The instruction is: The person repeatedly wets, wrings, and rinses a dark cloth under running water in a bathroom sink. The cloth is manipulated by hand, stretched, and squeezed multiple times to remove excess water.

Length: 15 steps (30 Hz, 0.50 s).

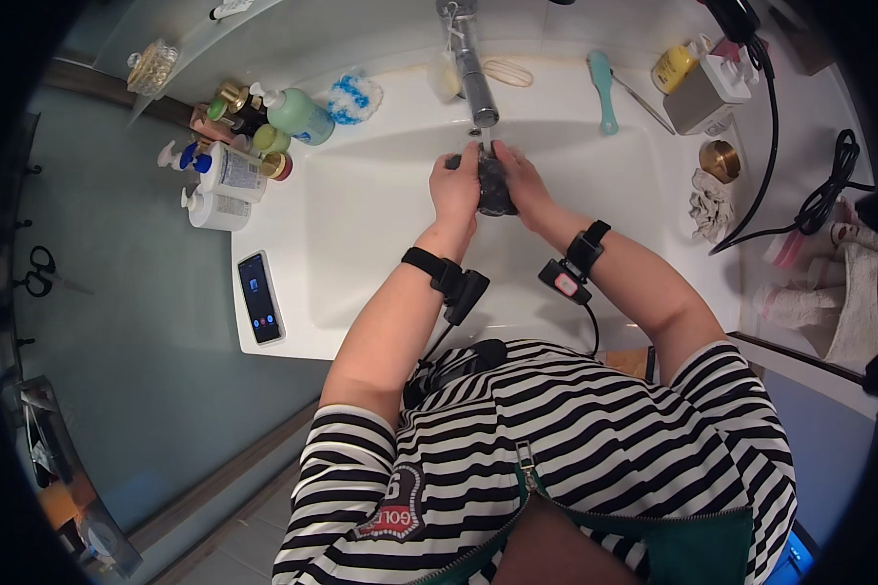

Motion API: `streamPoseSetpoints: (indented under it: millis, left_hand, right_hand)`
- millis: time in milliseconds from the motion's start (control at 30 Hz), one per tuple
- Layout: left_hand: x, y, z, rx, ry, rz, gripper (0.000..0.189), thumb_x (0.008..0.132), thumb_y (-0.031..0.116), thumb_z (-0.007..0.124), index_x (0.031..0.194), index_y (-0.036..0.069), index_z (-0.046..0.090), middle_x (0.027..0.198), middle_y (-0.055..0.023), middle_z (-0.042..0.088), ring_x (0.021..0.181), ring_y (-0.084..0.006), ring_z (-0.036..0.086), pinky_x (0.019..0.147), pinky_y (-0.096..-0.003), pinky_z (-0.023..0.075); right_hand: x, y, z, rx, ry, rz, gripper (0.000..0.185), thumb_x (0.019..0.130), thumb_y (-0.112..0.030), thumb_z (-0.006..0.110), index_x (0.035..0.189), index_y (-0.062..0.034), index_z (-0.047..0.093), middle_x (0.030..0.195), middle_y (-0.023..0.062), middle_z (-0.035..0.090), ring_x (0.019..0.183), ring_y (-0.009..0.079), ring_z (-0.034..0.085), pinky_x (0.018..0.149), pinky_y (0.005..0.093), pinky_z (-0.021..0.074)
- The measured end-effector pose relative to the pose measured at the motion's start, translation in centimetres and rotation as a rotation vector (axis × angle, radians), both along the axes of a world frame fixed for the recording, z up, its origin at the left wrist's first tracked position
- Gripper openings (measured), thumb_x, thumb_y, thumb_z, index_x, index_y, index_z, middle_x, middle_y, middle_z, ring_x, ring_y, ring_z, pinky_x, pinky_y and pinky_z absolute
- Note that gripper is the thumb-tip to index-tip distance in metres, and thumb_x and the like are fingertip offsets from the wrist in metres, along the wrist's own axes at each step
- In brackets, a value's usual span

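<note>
Under the chrome faucet (pixel 477 88), a bunched dark wet cloth (pixel 493 183) is held between my two hands. My left hand (pixel 453 186) grips it from the left, thumb on top, and a bit of the dark fabric sticks out past my fingers. From the right side, my right hand (pixel 523 181) presses against the same cloth. A thin stream of water runs from the spout onto it. Below lies the white sink basin (pixel 380 256). My fingertips are partly hidden behind the cloth.
Pump bottles (pixel 227 172) and a green bottle (pixel 300 115) crowd the left rim, near a blue-white scrubber (pixel 355 100). A phone (pixel 260 296) lies at front left. Along the right are a teal-handled brush (pixel 602 91), a grey dispenser (pixel 706 95) and a black cord (pixel 768 146).
</note>
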State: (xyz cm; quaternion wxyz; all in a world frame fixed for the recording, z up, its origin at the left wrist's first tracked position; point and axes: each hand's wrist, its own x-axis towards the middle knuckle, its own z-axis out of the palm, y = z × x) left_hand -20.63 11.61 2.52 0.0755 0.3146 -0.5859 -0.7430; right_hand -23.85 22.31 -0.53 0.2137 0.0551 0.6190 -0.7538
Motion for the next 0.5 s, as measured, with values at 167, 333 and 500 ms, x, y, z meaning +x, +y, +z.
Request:
streamPoseSetpoints:
  millis: [167, 333, 500]
  left_hand:
    - [0.1, -0.1, 0.0, -0.553, 0.017, -0.139, 0.030, 0.086, 0.026, 0.071, 0.092, -0.001, 0.062, 0.079, -0.0092, 0.064, 0.072, -0.0195, 0.061, 0.069, -0.0321, 0.0496]
    - [1.0, 0.6, 0.5, -0.869, 0.180, -0.309, 0.028, 0.083, 0.028, 0.072, 0.088, 0.004, 0.060, 0.080, -0.0158, 0.065, 0.073, -0.0304, 0.063, 0.070, -0.0375, 0.0505]
    - [0.2, 0.0, -0.2, -0.687, 0.079, -0.521, 0.031, 0.087, 0.029, 0.070, 0.101, 0.003, 0.060, 0.082, -0.0095, 0.066, 0.074, -0.0219, 0.065, 0.068, -0.0333, 0.0516]
  right_hand:
    - [-0.4, 0.7, 1.0, -0.142, -0.224, 0.159, 0.037, 0.100, -0.040, 0.046, 0.109, -0.0070, 0.059, 0.096, 0.0053, 0.063, 0.083, 0.0157, 0.064, 0.072, 0.0298, 0.0533]
    - [-0.4, 1.9, 0.8, -0.140, -0.370, 0.311, 0.030, 0.101, -0.032, 0.043, 0.106, -0.0075, 0.059, 0.090, 0.0055, 0.065, 0.075, 0.0168, 0.065, 0.066, 0.0307, 0.0557]
    - [-2.0, 3.7, -2.5, 0.143, -0.330, 0.303, 0.041, 0.102, -0.040, 0.042, 0.109, -0.0061, 0.063, 0.094, 0.0058, 0.067, 0.079, 0.0154, 0.066, 0.068, 0.0321, 0.0546]
